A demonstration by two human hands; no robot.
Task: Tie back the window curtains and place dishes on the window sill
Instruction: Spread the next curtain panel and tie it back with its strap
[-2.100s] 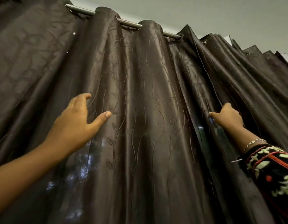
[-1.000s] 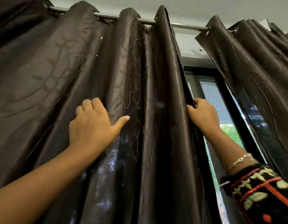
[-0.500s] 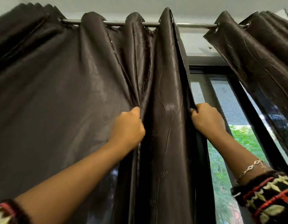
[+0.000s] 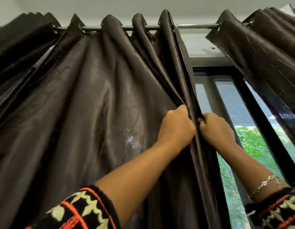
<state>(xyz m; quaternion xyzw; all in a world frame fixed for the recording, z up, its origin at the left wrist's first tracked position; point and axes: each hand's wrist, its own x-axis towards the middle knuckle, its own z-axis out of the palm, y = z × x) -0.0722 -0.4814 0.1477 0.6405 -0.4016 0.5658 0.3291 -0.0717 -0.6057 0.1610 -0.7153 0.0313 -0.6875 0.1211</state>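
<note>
Curtain edge [image 4: 191, 96], a narrow hemmed strip of dark brown cloth, is clamped between two fists just right of the picture's centre. The left hand [image 4: 176, 128] has its fingers curled tight into the gathered folds, with its thumb side pressed against the hem. The right hand [image 4: 216, 129], at three o'clock from it and nearly touching, curls its fingers [image 4: 203, 120] round the same edge from the window side; the fingertips are buried in the fabric.

The left panel [image 4: 94, 113] spreads away toward nine o'clock in deep, rounded pleats. It is smooth and faintly glossy like satin, with fine creases and a pale patch of sheen near the left wrist. At twelve o'clock its eyelets ride a slim, round metal rod [image 4: 193, 26], which runs level under a flat white ceiling [image 4: 160, 5]. At two o'clock the right panel [image 4: 267, 55], of the same cloth, hangs from the rod well apart from the held edge.

Between the panels a black, straight-edged window frame [image 4: 213, 70] shows, with finely ribbed grey panes and blurred green foliage [image 4: 252, 142] at four o'clock. Both forearms are bare, and a thin chain bracelet [image 4: 265, 182] circles the right wrist. Knitted cuffs, black with orange and cream zigzags, close the view: the left sleeve [image 4: 87, 210] at seven o'clock, the right sleeve [image 4: 279, 207] at five.
</note>
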